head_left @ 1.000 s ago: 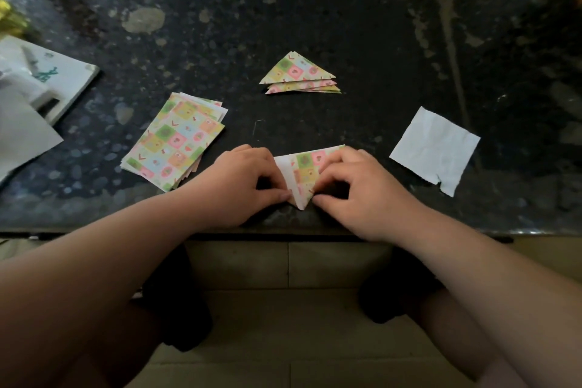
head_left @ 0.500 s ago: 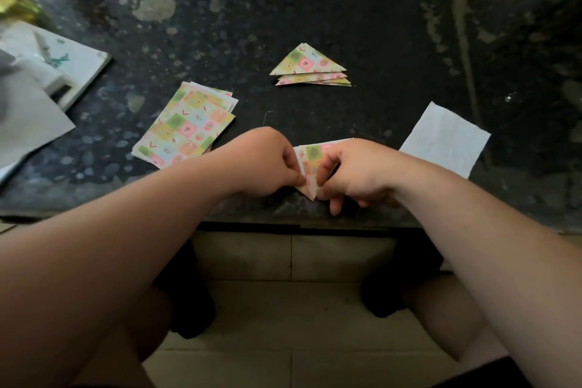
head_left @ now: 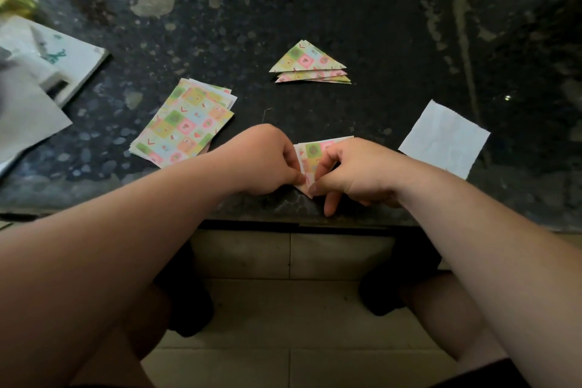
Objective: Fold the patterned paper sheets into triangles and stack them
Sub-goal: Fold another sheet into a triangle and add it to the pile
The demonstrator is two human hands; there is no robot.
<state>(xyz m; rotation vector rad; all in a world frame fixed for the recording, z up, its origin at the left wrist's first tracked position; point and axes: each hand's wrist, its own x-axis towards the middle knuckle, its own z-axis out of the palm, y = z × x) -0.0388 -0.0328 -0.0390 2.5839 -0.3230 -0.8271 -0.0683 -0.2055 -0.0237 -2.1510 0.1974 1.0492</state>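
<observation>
Dark speckled stone table (head_left: pixel 362 25) is carrying the work: near its front edge, left hand (head_left: pixel 267 164) and right hand (head_left: pixel 356 170) are pinching a half-folded patterned sheet (head_left: pixel 315 151), apparently aligning corners. Unfolded sheets (head_left: pixel 185 126) are waiting left; finished triangles (head_left: pixel 307 60) are stacking farther back.

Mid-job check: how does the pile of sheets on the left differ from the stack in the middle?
The pile of sheets is flat, unfolded rectangles; the stack of triangles is folded. The pile lies nearer the table edge; the stack sits farther back. Both carry the same pastel checked pattern.
</observation>
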